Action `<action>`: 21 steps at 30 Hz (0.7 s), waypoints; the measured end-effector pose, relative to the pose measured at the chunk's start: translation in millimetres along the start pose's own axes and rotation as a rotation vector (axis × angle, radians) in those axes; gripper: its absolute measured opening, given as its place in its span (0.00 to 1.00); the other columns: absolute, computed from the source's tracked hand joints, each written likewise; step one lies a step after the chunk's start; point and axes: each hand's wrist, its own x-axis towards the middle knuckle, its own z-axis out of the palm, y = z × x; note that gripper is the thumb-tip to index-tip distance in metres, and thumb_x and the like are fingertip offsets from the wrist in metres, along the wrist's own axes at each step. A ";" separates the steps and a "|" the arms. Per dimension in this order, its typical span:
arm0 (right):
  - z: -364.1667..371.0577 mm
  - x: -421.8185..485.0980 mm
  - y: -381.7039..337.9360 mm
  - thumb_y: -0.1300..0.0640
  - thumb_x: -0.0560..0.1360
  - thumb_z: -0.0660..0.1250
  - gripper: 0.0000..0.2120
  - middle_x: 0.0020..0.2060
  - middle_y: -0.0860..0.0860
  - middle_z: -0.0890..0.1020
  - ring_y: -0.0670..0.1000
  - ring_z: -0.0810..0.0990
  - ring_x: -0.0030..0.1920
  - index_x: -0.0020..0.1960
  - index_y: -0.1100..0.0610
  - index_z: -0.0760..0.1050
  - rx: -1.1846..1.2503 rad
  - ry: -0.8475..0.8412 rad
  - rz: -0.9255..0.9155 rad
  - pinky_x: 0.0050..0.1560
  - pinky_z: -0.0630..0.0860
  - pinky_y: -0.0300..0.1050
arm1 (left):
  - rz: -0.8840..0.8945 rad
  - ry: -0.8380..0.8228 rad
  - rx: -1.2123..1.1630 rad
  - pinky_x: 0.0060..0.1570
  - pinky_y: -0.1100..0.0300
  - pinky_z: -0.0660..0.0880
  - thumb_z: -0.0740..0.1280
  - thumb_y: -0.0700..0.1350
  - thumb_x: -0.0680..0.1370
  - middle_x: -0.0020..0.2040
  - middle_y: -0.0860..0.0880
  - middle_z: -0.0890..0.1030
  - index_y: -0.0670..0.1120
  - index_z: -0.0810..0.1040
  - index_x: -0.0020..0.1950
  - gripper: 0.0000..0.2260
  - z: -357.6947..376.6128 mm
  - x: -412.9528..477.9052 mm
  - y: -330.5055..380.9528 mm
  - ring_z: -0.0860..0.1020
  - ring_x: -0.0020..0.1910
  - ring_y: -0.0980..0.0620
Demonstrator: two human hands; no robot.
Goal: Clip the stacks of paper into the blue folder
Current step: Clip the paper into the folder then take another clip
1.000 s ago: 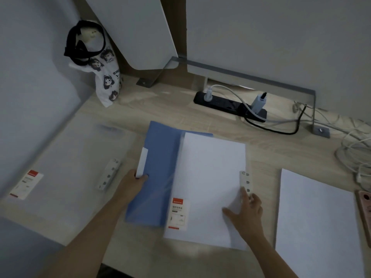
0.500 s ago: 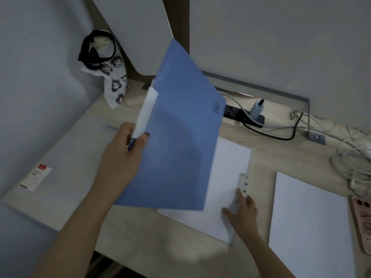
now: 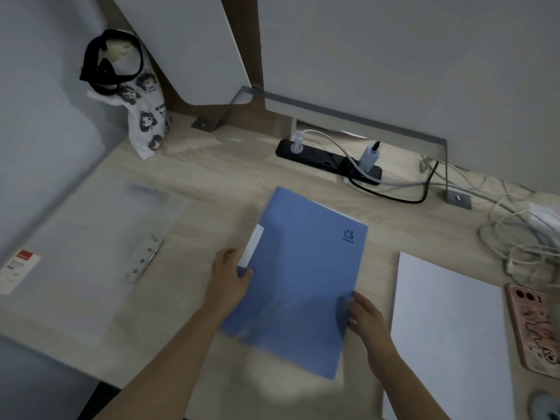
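Note:
The blue folder (image 3: 303, 277) lies closed on the wooden desk (image 3: 218, 174), its cover down over the paper stack, of which only a thin white edge shows at the far side. My left hand (image 3: 228, 281) pinches the folder's left spine edge by the white label strip. At the folder's right edge rests my right hand (image 3: 362, 315), its fingertips tucked partly under the cover. A second stack of white paper (image 3: 448, 338) lies to the right. A clear folder (image 3: 78, 262) with a white clip bar (image 3: 142, 260) lies open to the left.
A black power strip (image 3: 327, 160) with plugs and cables sits at the back. Tangled white cables (image 3: 521, 234) and a pink phone (image 3: 536, 328) lie at the right edge. A printed cloth bag (image 3: 142, 116) stands at the back left.
My left hand swung the blue cover up from the left and over to the right, then laid it flat on the paper. My right hand stayed at the right edge.

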 end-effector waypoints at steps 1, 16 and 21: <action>1.5 -0.2 -0.2 0.62 0.79 0.57 0.12 0.43 0.43 0.79 0.43 0.77 0.43 0.47 0.47 0.74 -0.003 -0.012 -0.007 0.43 0.73 0.39 | 0.022 -0.019 0.025 0.64 0.54 0.65 0.64 0.44 0.76 0.69 0.44 0.64 0.45 0.62 0.72 0.25 2.6 -1.4 -3.0 0.66 0.66 0.44; 68.6 8.2 -18.3 0.64 0.77 0.59 0.13 0.48 0.49 0.79 0.44 0.78 0.44 0.57 0.51 0.71 -0.123 -0.128 -0.024 0.37 0.75 0.34 | -0.023 0.082 0.089 0.63 0.52 0.65 0.63 0.46 0.78 0.70 0.46 0.64 0.49 0.54 0.76 0.29 -39.6 10.3 -49.0 0.64 0.67 0.43; 102.1 14.6 -26.1 0.65 0.75 0.60 0.16 0.62 0.55 0.73 0.55 0.74 0.55 0.61 0.53 0.72 -0.256 0.056 -0.062 0.52 0.73 0.49 | 0.061 0.229 0.082 0.61 0.51 0.68 0.62 0.43 0.78 0.67 0.45 0.69 0.44 0.67 0.68 0.19 -98.0 22.2 -71.9 0.67 0.66 0.44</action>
